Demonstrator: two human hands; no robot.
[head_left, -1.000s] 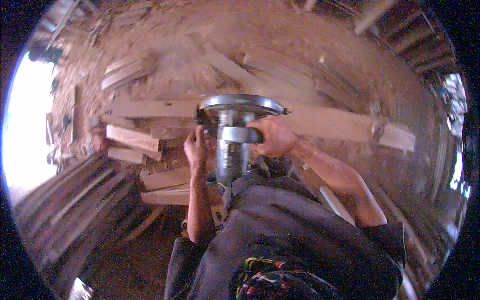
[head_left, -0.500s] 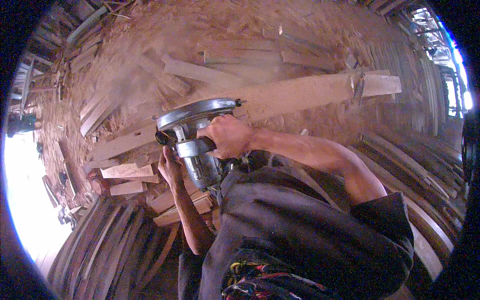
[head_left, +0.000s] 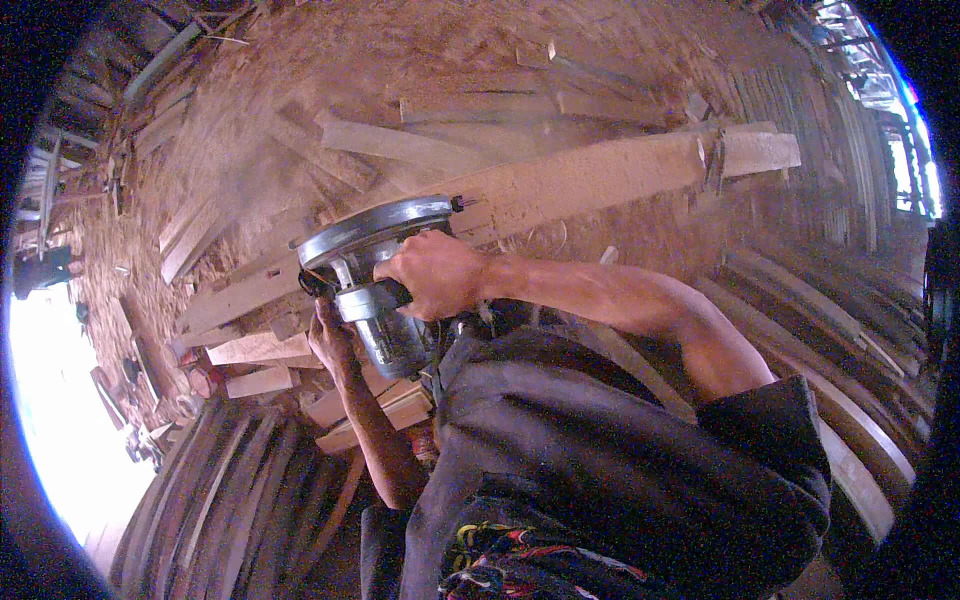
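Observation:
A circular saw (head_left: 392, 345) with a grey metal guard and a cylindrical motor rests over a long wide plank (head_left: 590, 182). My right hand (head_left: 445, 275) is closed around its main handle, with the forearm reaching in from the right. On the left side, my left hand (head_left: 330, 335) grips the dark front knob, its fingers partly hidden by the saw. The blade is out of sight behind the guard. Dusty haze hangs over the plank around the saw.
Offcuts and boards (head_left: 400, 143) lie on the sawdust-covered ground beyond the plank. Short wood pieces (head_left: 262, 347) are heaped beside my left hand. Stacked dark strips (head_left: 215, 480) stand at the lower left, with more long boards (head_left: 830, 350) at the right.
The saw has slid a little to the left along the plank, and both my hands have moved with it. My grip on it looks the same.

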